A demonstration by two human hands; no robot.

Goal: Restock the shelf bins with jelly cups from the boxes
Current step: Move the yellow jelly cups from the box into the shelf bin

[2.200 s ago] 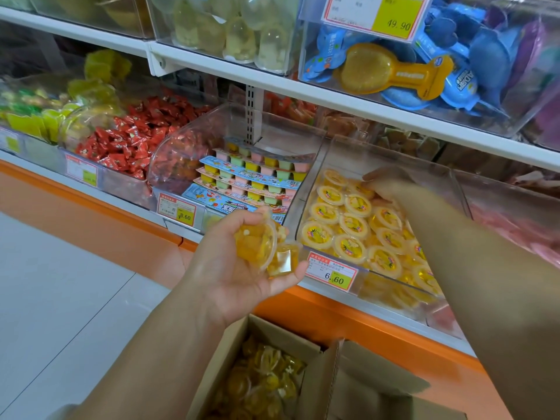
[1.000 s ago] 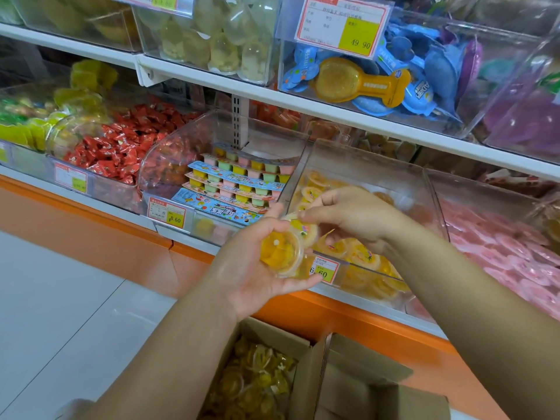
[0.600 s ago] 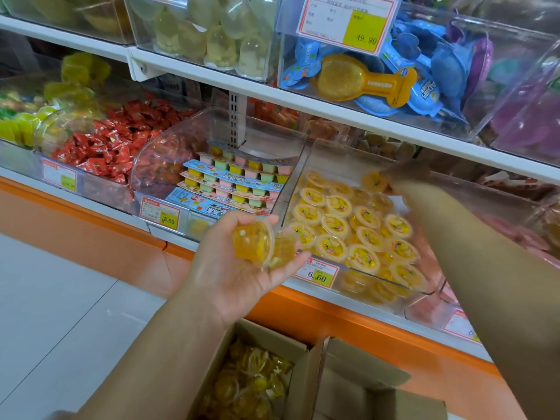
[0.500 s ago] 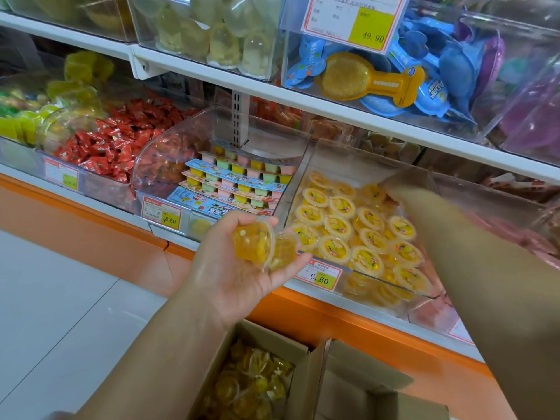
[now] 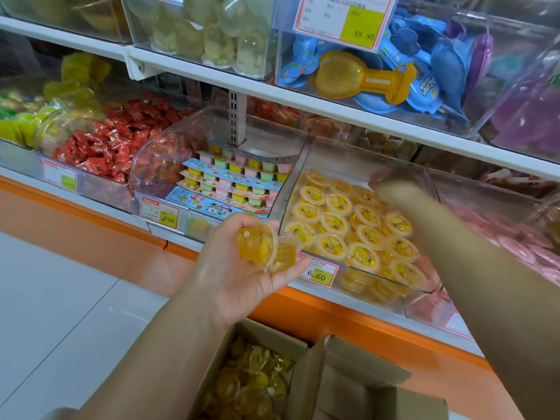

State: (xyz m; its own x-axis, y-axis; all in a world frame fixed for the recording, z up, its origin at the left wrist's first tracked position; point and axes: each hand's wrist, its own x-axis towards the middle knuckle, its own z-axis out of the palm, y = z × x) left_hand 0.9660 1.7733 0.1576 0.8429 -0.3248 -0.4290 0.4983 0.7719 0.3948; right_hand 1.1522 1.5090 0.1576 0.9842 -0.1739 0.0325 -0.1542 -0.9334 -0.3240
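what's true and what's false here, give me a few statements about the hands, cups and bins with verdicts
The left hand holds yellow jelly cups. True.
The right hand is down in the cardboard box. False: it reaches into the jelly cup bin.
The price tag on that bin reads 6.60. True.
The cardboard box is empty. False: yellow cups lie in it.
The tray packs sit right of the jelly cup bin. False: they sit in the bin to its left.

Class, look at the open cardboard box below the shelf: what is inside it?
Loose yellow jelly cups lie heaped in the cardboard box. Lower layers are hidden under the top cups; the box's near end is out of frame.
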